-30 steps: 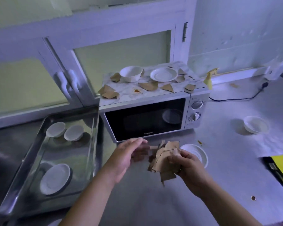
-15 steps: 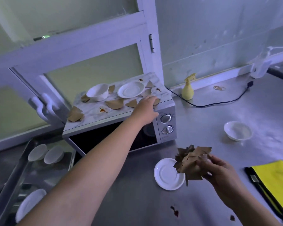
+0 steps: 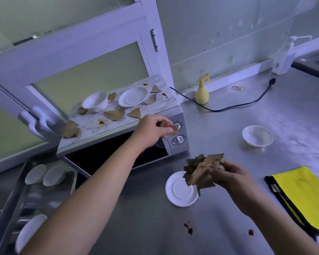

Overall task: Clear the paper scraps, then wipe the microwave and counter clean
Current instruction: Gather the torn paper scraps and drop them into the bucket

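At microwave (image 3: 118, 142) front edge: left hand (image 3: 151, 128) pinches scrap (image 3: 174, 130); right hand (image 3: 234, 176) grips scrap bundle (image 3: 201, 170).

Dim bluish light, wide-angle edge distortion.

Just beneath the right hand (image 3: 234, 175), a white saucer (image 3: 179, 194); beyond it, a white bowl (image 3: 257, 136); farther back, a yellow spray bottle (image 3: 202, 93); well left, a metal tray (image 3: 7, 208) with dishes.
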Motion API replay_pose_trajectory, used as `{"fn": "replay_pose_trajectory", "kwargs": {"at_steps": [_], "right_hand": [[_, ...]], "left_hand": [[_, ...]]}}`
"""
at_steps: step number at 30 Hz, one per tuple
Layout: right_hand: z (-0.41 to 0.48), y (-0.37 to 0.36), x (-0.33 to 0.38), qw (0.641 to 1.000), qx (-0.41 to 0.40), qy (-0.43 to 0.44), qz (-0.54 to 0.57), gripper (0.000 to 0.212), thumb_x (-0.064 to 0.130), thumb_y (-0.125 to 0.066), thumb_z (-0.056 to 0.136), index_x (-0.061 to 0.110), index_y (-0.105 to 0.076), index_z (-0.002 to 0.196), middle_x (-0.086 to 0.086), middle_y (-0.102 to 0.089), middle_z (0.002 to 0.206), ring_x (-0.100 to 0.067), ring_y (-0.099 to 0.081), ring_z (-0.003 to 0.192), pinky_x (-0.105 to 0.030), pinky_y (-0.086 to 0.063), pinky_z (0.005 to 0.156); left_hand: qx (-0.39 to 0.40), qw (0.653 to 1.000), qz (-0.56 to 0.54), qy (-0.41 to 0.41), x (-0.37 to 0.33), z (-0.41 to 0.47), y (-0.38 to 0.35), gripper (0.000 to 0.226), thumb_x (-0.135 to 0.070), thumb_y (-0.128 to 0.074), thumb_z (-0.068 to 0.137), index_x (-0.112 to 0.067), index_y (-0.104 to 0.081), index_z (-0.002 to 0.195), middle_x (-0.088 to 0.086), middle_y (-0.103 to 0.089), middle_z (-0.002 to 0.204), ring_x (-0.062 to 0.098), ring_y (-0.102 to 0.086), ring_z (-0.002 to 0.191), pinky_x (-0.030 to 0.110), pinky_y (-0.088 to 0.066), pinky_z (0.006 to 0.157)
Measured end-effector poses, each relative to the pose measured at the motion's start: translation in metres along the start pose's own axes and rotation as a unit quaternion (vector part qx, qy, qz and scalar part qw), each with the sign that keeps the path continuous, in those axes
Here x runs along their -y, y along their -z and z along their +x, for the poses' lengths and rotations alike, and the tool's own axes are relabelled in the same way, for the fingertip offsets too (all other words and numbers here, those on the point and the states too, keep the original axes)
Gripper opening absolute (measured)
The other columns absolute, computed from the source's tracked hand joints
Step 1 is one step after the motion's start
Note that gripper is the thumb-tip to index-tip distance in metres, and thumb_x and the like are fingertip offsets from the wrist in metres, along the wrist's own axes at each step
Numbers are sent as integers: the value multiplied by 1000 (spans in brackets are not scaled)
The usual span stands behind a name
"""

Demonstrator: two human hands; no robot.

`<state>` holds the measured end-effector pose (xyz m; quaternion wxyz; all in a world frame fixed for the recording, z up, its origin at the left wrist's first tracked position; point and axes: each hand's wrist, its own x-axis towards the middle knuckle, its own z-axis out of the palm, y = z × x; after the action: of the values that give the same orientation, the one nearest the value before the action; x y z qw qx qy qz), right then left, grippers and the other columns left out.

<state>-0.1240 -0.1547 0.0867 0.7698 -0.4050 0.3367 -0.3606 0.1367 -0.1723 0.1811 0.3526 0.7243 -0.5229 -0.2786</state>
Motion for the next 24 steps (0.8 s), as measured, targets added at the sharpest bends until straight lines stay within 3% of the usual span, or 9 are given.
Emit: {"fn": "replay_pose_trajectory", "kwargs": {"at_steps": [3, 6, 9, 11, 13, 15, 19, 24], "right_hand": [[5, -15, -1, 998, 58, 12, -14, 19, 12, -74, 68, 6, -76, 86, -14, -70, 79, -24, -63, 73, -32, -52, 71], [11, -32, -9, 996, 85, 13, -2, 31, 17, -78, 64, 1, -74, 91, -15, -71, 83, -22, -65, 73, -28, -54, 69], [16, -52, -18, 994, 107, 0, 5, 35, 17, -79, 65, -3, -71, 93, -18, -68, 83, -23, -62, 71, -26, -53, 65], [20, -67, -23, 992, 122, -15, 7, 32, 15, -78, 66, -1, -72, 94, -20, -67, 85, -26, -61, 72, -28, -54, 64], [23, -85, -27, 991, 128, -29, 12, 26, 11, -77, 67, 4, -74, 92, -20, -70, 87, -27, -64, 73, -30, -56, 63], [23, -102, -30, 990, 129, -46, 36, 24, 5, -74, 68, 6, -75, 92, -20, -72, 90, -28, -69, 74, -32, -58, 61], [20, -133, -38, 984, 147, -82, 54, 27, 2, -75, 68, 8, -75, 94, -19, -73, 93, -25, -72, 75, -29, -55, 57], [15, -155, -46, 988, 146, -52, 17, 27, 6, -80, 65, 21, -75, 86, -16, -74, 93, -27, -71, 79, -33, -58, 66]], "left_hand": [[66, 992, -107, 24, 7, -45, -15, 32, 4, -76, 80, -28, -77, 82, 1, -74, 84, 18, -71, 75, 30, -59, 65], [99, 982, -148, 63, 15, -77, -18, 24, -1, -65, 92, -21, -76, 99, -1, -74, 91, 8, -65, 80, 21, -51, 71], [106, 965, -209, 121, 21, -95, -12, 27, -6, -49, 101, -5, -68, 121, 18, -70, 115, 22, -60, 98, 35, -43, 86], [88, 951, -254, 154, 28, -104, -2, 30, -2, -46, 101, 6, -61, 126, 28, -64, 122, 29, -56, 104, 36, -44, 88], [58, 944, -279, 165, 34, -113, 9, 29, -2, -49, 100, 7, -62, 124, 25, -63, 114, 29, -52, 100, 30, -43, 75], [27, 943, -290, 163, 42, -122, 22, 22, -4, -57, 96, -5, -67, 115, 18, -67, 104, 26, -55, 90, 27, -41, 64], [-50, 937, -300, 171, 63, -134, 49, 17, -2, -70, 87, -12, -59, 95, 9, -66, 75, 11, -55, 52, 18, -40, 43], [-31, 950, -286, 124, 80, -144, 65, 24, 3, -73, 84, -13, -55, 83, 7, -59, 72, 14, -47, 58, 21, -38, 48]]}}
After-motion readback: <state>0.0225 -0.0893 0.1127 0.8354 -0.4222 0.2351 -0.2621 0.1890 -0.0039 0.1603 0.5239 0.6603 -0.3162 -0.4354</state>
